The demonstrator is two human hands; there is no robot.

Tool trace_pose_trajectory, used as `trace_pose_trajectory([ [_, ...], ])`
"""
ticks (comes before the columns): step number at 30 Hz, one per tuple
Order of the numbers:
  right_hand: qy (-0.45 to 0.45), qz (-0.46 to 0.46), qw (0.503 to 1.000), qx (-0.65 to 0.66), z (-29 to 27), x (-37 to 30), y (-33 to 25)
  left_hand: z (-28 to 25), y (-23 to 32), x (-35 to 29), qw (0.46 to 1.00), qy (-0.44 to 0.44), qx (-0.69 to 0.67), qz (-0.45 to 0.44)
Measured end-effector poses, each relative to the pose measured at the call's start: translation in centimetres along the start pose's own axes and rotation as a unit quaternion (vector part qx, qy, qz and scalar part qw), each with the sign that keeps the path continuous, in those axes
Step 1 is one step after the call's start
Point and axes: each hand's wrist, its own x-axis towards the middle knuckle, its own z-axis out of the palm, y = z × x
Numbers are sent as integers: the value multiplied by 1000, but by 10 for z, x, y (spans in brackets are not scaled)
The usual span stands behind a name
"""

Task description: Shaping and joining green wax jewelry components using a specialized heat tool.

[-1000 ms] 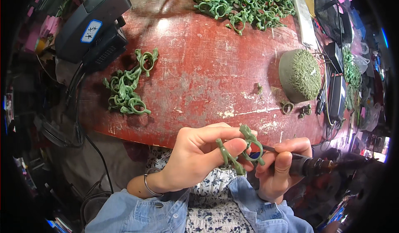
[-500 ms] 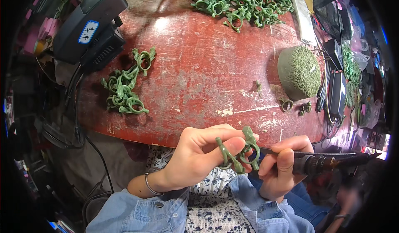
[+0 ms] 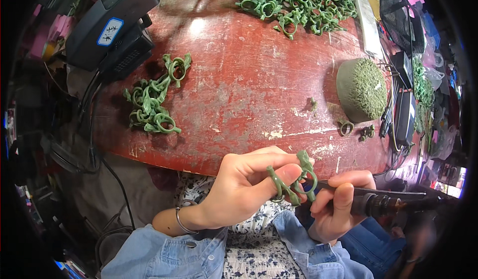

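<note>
Pinching L hand (image 3: pixel 239 184): grip holding green ring pcs (image 3: pixel 305 162), L of R grip
R hand (image 3: pixel 336 209): grip around dark slim tool (image 3: pixel 393 194)
Desk (image 3: pixel 239 80): red, beyond grips; ring cluster (image 3: pixel 148 100) fwd-L of L grip

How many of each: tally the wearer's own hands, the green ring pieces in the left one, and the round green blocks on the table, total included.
Hands: 2 (left hand, right hand)
Green ring pieces: 2
Round green block: 1
Total: 5

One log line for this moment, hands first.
left hand: holding green rings | right hand: gripping dark tool | table: ring pile far, ring cluster left, round block right
</note>
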Motion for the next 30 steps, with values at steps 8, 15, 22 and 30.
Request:
trace_pose_trajectory([
  [8,60,-2,998,-23,8,-1,1,-1,2,1,1000,-8,-22,-4],
  [15,140,-31,989,-29,5,4,4,1,12,3,998,-23,-59,-28],
  [22,116,-85,986,80,-3,-2,10,1,27,-10,978,-128,-155,-49],
  [30,98,-132,983,76,3,0,19,0,19,-15,956,-187,-222,39],
])
